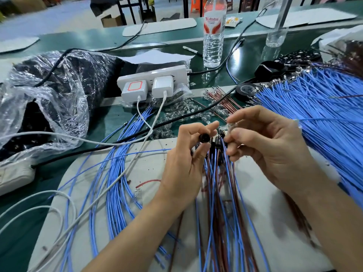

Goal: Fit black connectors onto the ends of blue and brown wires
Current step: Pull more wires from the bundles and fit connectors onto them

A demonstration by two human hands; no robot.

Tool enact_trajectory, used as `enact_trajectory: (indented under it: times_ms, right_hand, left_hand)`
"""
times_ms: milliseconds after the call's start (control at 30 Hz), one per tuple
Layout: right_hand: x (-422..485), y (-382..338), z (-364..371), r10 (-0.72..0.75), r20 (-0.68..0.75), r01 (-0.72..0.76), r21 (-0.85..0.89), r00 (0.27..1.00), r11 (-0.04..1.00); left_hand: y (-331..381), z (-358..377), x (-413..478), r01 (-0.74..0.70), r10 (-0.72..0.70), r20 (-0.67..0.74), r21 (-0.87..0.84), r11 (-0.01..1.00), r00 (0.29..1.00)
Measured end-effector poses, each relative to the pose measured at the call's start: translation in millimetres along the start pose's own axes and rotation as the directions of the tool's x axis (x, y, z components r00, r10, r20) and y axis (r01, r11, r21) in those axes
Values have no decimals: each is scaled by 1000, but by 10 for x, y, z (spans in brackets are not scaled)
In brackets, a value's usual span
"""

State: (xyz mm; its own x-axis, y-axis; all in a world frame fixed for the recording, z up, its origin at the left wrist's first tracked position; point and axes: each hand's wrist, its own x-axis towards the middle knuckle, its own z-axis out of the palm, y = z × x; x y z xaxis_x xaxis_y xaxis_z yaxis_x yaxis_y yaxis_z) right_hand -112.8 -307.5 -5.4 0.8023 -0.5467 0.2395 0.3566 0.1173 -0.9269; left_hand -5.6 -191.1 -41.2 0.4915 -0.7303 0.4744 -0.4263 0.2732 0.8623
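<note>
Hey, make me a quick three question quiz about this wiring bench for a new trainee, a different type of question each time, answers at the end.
1. True or false: the left hand holds a black connector.
2. How many white chargers are plugged into the power strip? A one, B two, C four.
3. Fill in: the right hand pinches the top of a bundle of blue and ____ wires.
Key: 1 true; 2 B; 3 brown.
</note>
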Motion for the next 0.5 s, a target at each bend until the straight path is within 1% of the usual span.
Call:
enact_trajectory:
  times_ms: [100,300,500]
  right_hand:
    - [-15,2,43,-20,-7,20,-36,1000,999]
    - [-24,-2,64,-20,-12,20,-32,1000,999]
    - [-16,10,26,-25,-65,24,-19,998,1000]
  left_hand:
    - [11,-7,-4,-5,5,9,17,1000,1000]
    - [37,-21,-4,-21,24,-13,152,988,1000]
    - [87,-4,-1,-36,39,-16,158,987,999]
